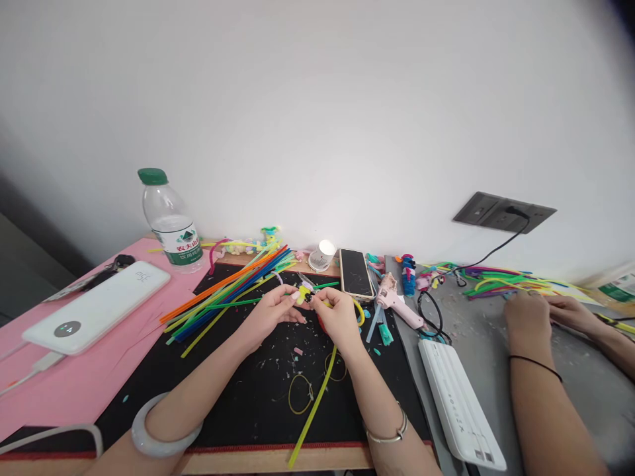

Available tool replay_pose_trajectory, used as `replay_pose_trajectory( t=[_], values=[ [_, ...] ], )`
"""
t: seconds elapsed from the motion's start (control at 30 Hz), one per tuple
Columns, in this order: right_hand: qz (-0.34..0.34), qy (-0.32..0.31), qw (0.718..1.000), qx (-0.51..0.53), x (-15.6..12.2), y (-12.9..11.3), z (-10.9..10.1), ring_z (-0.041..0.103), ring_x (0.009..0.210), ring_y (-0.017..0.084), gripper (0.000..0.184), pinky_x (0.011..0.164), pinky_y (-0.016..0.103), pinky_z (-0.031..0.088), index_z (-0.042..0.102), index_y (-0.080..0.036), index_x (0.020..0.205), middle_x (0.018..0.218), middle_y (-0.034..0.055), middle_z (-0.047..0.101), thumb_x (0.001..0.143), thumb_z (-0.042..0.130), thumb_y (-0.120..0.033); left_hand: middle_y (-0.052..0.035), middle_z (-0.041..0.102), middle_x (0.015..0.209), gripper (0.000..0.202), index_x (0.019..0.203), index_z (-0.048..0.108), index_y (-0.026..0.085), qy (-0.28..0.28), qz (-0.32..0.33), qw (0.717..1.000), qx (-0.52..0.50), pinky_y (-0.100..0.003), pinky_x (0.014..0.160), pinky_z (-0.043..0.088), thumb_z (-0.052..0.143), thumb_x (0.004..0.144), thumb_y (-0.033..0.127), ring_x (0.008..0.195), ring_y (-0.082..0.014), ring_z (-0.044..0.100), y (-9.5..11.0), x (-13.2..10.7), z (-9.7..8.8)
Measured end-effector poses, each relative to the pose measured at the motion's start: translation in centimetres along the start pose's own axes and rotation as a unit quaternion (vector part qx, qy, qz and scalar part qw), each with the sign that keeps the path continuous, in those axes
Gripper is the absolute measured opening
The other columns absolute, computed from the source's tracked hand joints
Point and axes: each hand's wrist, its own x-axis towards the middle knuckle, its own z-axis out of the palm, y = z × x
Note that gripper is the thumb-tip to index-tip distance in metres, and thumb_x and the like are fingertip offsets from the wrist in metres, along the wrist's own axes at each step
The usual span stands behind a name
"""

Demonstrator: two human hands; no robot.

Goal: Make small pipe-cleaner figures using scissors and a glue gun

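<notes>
Between my two hands is a small yellow and black pipe-cleaner piece [302,294], held above the black mat [238,403]. My left hand [276,309] pinches its left side with thumb and forefinger. My right hand [341,318] is closed at its right side, on the black part. A long yellow pipe cleaner [317,413] runs from beneath my right hand toward the mat's front edge, and a yellow loop shows beside that hand. Just left of my left hand lies a bundle of coloured pipe cleaners [223,297]. My fingers hide part of the piece.
A water bottle [173,225] and white power bank [106,307] stand left. Behind my hands are a paper cup [322,256] and phone [356,274]. Rightward lie a glue gun [399,303], a power strip [461,403] and another person's hands [530,324]. Rubber bands [300,395] lie in front.
</notes>
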Motion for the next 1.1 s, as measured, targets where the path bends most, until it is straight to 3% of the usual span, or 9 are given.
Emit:
replay_pose_trajectory(
  t=[0.53,0.77,1.1],
  values=[
    [-0.005,-0.001,1.000,-0.017,0.06,0.28,0.01,0.028,0.046,0.008,0.024,0.044,0.022,0.020,0.055,-0.017,0.059,0.048,-0.0064,0.038,0.072,0.059,-0.037,-0.0046,0.067,0.074,0.018,0.086,0.064,0.018,0.001,0.018,1.000,-0.005,-0.032,0.068,0.050,0.063,0.081,0.036,0.063,-0.0174,0.061,-0.27,0.15,-0.09],
    [0.004,-0.026,0.998,0.065,0.30,0.62,-0.04,0.028,0.046,0.008,0.022,0.044,0.021,0.020,0.055,-0.017,0.072,0.051,-0.0069,0.039,0.075,0.059,-0.039,-0.0038,0.064,0.078,0.023,0.088,0.062,0.014,-0.003,0.011,0.995,-0.095,-0.027,0.071,0.049,0.067,0.080,0.035,0.067,-0.0115,0.058,-0.24,0.23,-0.27],
    [0.021,-0.061,0.987,0.146,0.33,0.87,0.07,0.025,0.041,0.005,0.027,0.040,0.019,0.018,0.054,-0.018,0.069,0.048,-0.0088,0.037,0.073,0.064,-0.043,-0.0031,0.061,0.078,0.008,0.083,0.064,0.015,-0.019,-0.042,0.976,-0.214,-0.023,0.068,0.048,0.066,0.081,0.023,0.067,-0.0098,0.055,-0.08,0.07,-0.18]
  ],
)
